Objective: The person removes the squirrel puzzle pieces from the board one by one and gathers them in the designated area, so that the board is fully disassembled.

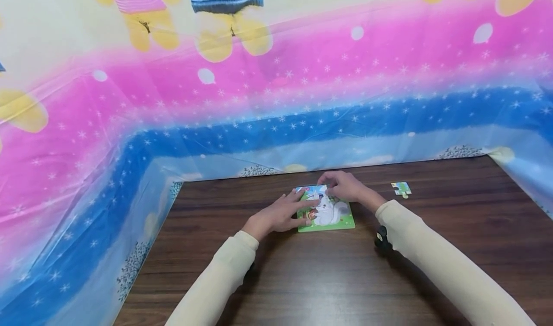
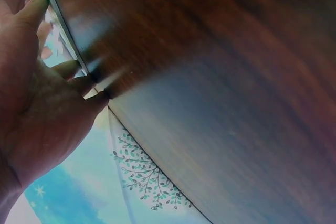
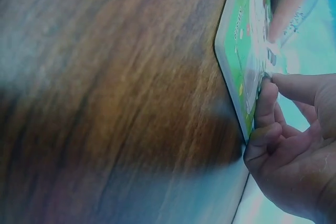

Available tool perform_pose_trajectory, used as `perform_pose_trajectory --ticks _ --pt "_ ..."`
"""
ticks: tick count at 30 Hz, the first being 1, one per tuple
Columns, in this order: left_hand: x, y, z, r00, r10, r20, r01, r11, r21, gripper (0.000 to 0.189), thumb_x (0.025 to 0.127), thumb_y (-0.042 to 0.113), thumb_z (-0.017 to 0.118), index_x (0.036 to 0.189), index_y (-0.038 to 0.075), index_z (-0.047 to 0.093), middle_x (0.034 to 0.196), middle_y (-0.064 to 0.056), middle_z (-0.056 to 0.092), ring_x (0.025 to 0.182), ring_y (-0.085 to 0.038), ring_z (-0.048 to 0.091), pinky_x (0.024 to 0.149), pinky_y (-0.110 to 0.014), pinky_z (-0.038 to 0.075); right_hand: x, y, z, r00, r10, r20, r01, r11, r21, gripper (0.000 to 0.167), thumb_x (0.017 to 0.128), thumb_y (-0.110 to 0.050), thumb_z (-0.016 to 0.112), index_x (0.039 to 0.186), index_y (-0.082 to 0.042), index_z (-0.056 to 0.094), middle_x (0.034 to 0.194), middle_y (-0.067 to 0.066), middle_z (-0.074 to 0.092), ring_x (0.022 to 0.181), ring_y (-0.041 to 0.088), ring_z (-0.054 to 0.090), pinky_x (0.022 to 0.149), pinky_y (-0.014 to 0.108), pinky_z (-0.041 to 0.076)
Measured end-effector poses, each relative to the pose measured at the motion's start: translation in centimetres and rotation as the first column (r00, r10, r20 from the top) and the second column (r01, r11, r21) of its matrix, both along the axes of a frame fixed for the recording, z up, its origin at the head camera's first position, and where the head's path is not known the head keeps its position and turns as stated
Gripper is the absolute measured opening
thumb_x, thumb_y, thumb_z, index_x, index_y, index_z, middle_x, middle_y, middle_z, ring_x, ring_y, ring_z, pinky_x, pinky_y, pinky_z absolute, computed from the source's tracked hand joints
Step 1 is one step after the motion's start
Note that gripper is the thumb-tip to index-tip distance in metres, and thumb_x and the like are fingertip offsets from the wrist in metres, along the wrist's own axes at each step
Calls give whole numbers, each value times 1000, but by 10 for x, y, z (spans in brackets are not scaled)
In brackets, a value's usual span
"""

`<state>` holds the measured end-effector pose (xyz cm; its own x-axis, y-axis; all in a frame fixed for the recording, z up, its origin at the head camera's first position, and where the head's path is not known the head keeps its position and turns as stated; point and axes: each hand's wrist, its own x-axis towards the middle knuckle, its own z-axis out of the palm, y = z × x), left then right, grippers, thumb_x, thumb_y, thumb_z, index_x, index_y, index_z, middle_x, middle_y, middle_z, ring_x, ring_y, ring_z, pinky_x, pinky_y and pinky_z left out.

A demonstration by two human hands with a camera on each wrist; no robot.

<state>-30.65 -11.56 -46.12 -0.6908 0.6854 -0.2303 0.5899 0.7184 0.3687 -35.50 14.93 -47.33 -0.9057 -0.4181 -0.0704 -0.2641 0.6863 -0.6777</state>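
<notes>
A small jigsaw puzzle (image 1: 327, 220) with a white animal on green grass lies flat toward the far side of the table. My left hand (image 1: 282, 213) rests on its left side, fingers spread and fairly straight across the picture; the left wrist view shows that hand (image 2: 47, 93) at the puzzle's edge. Over the upper right corner, my right hand (image 1: 343, 187) pinches a puzzle piece between thumb and index finger. In the right wrist view the right hand (image 3: 294, 135) mostly hides that piece, its other fingers curled beside the puzzle's edge.
A loose puzzle piece (image 1: 402, 188) lies on the dark wooden table (image 1: 319, 278), right of the right hand. A printed cloth (image 1: 276, 119) with pink and blue bands hangs behind the table and along its left side.
</notes>
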Motion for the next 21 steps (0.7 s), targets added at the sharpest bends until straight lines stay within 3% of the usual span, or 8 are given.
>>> perform_pose_trajectory --ticks 9,17,21 --pt "2 2 2 1000 -1 1 1 1000 -16 62 110 48 53 167 43 29 181 -8 6 168 -36 -1 135 -58 8 3 -1 6 999 -18 48 19 1000 -22 27 106 -12 60 132 -16 67 99 12 70 70 21 63 64 33 51" --pt "3 1 4 1000 -8 -1 8 1000 -17 62 110 48 53 167 43 30 181 -9 5 167 -38 0 135 -59 8 -2 17 11 996 -40 83 51 989 -136 29 104 -9 59 133 -11 65 137 18 63 89 25 67 75 37 58" --pt "3 0 3 1000 -5 -1 5 1000 -9 62 110 48 54 167 41 31 181 -9 6 168 -37 0 135 -59 9 -1 38 21 995 -61 75 71 989 -132 26 103 -7 57 128 -8 64 135 20 62 83 26 65 74 38 57"
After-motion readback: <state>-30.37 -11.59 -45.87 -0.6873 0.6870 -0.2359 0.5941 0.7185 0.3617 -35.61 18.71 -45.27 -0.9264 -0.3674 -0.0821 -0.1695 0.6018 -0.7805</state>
